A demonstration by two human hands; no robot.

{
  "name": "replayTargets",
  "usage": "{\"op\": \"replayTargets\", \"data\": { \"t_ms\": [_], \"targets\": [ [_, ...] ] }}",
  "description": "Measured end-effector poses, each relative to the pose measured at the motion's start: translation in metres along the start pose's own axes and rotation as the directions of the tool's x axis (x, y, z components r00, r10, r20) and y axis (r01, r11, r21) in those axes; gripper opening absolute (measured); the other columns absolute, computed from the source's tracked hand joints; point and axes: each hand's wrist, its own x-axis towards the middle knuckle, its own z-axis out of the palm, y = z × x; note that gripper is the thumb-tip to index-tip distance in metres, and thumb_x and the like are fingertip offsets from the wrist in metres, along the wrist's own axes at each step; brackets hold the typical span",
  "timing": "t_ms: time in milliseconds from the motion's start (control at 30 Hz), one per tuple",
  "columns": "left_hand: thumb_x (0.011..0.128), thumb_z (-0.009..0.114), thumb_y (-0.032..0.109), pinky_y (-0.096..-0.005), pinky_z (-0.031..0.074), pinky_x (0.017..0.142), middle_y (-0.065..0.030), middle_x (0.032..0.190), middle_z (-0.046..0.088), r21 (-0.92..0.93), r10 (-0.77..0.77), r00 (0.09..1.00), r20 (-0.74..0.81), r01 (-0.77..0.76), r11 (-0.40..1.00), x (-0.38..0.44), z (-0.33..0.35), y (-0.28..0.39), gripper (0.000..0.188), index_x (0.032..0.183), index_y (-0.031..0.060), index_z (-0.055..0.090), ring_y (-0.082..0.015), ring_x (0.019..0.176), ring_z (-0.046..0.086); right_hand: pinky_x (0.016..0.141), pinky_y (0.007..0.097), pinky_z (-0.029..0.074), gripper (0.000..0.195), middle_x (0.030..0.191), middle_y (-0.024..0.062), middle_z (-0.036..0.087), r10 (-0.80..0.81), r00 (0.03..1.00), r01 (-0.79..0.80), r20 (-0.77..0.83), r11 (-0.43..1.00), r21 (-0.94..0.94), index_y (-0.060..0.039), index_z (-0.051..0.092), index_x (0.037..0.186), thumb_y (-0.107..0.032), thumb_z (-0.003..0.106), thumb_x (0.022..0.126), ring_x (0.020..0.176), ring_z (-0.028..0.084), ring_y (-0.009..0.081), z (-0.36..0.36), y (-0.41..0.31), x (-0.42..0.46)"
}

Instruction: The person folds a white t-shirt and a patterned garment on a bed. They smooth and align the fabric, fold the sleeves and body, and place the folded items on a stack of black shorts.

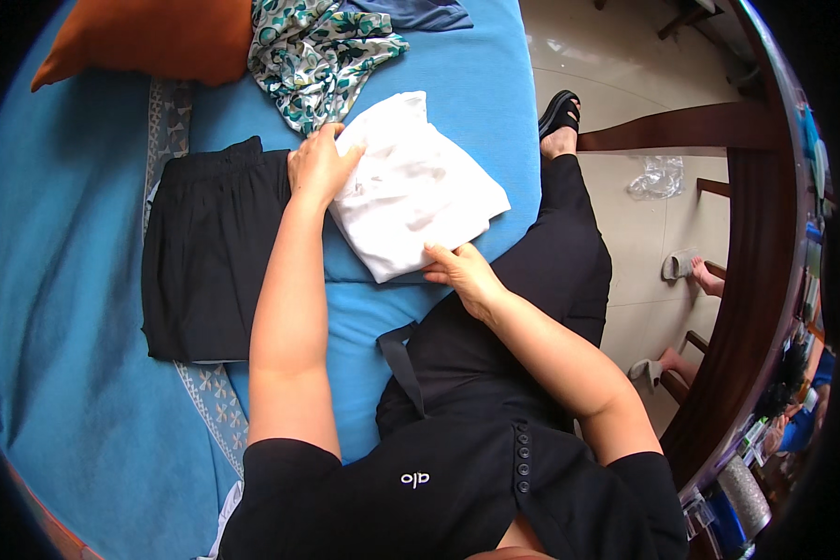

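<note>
A white garment, loosely folded, lies on the blue-covered seat or bed before me. My left hand holds its left edge, thumb over the cloth; where the fingertips go is partly hidden. At the lower edge, my right hand pinches the cloth with its thumb on top. Black trousers or shorts with a gathered waistband lie folded flat left of my left forearm. Just beyond my left hand is a crumpled green-and-white patterned cloth.
An orange cushion and a blue-grey cloth lie at the far side. The blue cover has wrinkles. To the right stands a dark wooden table with cluttered items. Another person's feet and clear plastic are below.
</note>
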Motion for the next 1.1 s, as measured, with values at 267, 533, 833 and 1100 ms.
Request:
{"op": "replayTargets", "data": {
  "t_ms": [267,533,833,1100],
  "targets": [
    [0.083,0.062,0.027,-0.0400,0.048,0.074,-0.0217,0.091,0.063,-0.493,-0.012,0.997,-0.076,-0.027,0.870,-0.086,-0.018,-0.001,0.034,0.097,-0.0020,0.054,-0.0363,0.089,0.062,0.071,0.0276,0.048,0.030,0.089,0.0082,0.064,-0.639,0.769,0.580,-0.032,0.717,-0.387,-0.0009,0.052,0.113,-0.016,0.059,0.088,0.078,0.058,0.0118,-0.019,-0.061,-0.020],
    [0.084,0.062,0.017,-0.0353,0.047,0.086,-0.0174,0.114,0.054,-0.213,0.057,0.933,-0.355,-0.140,0.967,-0.146,0.023,-0.012,0.048,0.126,0.0010,0.044,-0.0282,0.103,0.056,0.078,0.0352,0.048,0.044,0.116,0.0135,0.054,-0.841,0.525,0.389,0.128,0.104,-0.915,-0.0057,0.050,0.120,-0.016,0.064,0.080,0.096,0.057,0.0283,-0.042,-0.074,-0.010],
    [0.092,0.052,0.011,-0.0334,0.041,0.097,-0.0182,0.125,0.049,-0.941,-0.042,0.990,0.135,0.142,0.309,-0.138,0.057,0.038,0.048,0.136,0.0004,0.035,-0.0232,0.113,0.051,0.093,0.0414,0.041,0.080,0.125,0.0177,0.047,-0.672,0.620,0.526,0.406,-0.028,-0.850,-0.0021,0.036,0.135,-0.015,0.074,0.065,0.110,0.049,0.0340,0.007,-0.021,-0.011],
    [0.089,0.054,0.009,-0.0340,0.040,0.098,-0.0151,0.121,0.053,-0.854,0.272,0.959,-0.078,-0.205,0.478,-0.137,0.058,0.056,0.043,0.129,0.0005,0.043,-0.0240,0.115,0.051,0.070,0.0405,0.050,0.057,0.100,0.0148,0.059,-0.725,0.661,0.407,0.194,0.129,-0.904,-0.0055,0.048,0.127,-0.009,0.063,0.072,0.084,0.061,0.0302,-0.010,-0.034,0.022]
  ]
}}
